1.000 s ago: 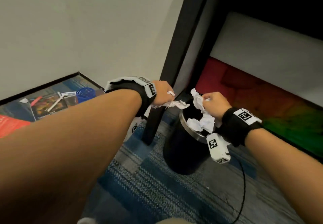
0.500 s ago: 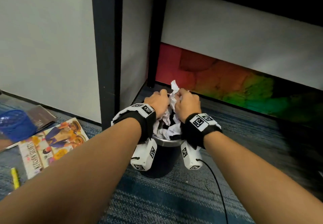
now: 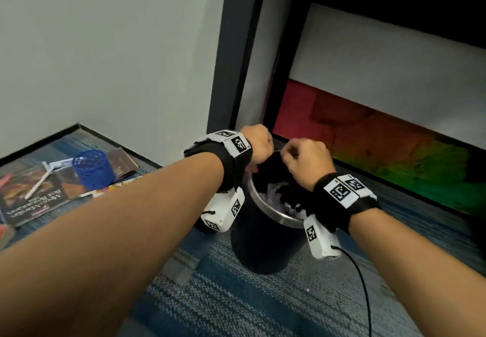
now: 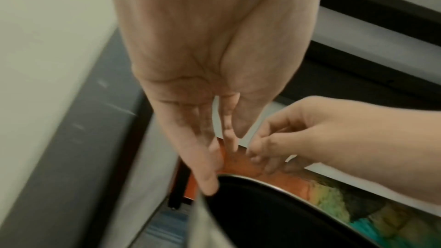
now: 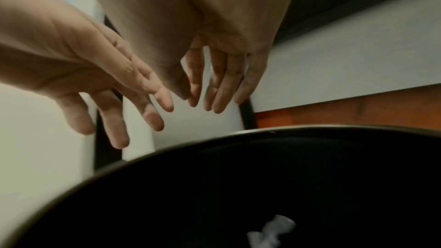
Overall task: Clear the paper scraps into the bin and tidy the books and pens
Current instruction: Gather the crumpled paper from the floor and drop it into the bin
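Above the bin (image 3: 265, 242), the left hand (image 3: 259, 142) and right hand (image 3: 305, 161) hung side by side, fingers (image 5: 214, 90) loosely extended and empty; white crumpled paper scraps (image 3: 276, 194) lay inside, below the fingertips.

I seem to be in an office: blue striped carpet tiles (image 3: 236, 305), a dark desk leg (image 3: 231, 47), a small waste bin (image 3: 263, 244), a mesh pen cup (image 3: 92, 169).

Carpeted corner by a dark frame
Blue-grey striped carpet (image 3: 249, 307) meets a pale wall (image 3: 105, 47); dark post (image 3: 231, 55) upper centre.
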{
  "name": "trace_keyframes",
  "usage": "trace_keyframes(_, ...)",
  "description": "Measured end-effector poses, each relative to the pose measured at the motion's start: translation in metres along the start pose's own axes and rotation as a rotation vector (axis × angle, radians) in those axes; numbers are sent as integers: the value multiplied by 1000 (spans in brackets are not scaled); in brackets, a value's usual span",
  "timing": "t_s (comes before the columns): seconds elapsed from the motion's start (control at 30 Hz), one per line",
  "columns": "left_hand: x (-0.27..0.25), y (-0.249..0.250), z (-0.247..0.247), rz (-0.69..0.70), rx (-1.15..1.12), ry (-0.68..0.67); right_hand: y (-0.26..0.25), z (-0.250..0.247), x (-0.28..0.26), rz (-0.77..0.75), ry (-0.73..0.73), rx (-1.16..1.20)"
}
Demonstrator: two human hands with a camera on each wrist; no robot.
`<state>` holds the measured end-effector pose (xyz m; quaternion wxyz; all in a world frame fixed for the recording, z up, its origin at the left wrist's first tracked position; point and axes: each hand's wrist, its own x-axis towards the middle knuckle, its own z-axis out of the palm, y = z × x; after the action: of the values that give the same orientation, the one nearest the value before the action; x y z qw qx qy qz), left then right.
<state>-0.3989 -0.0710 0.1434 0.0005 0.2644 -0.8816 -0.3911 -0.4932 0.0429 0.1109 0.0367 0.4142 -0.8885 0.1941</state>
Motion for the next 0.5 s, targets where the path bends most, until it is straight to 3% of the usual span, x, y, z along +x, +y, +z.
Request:
trace_keyframes(0.13,-31,-45,-45,-24,-3,-33,-66,2,0,-187,75,21)
trace_keyframes(0.23,-64,-88,-81,-151,40,-31,-122,19,-1,-321,25,63)
trace_keyframes(0.37,-117,-161,-134,-356,54,89,-200,58,-1,-474,-130,162)
trace_keyframes(0.5,-190,-237,-178,-527,91,245,-281,102,-16,-618,-440,149)
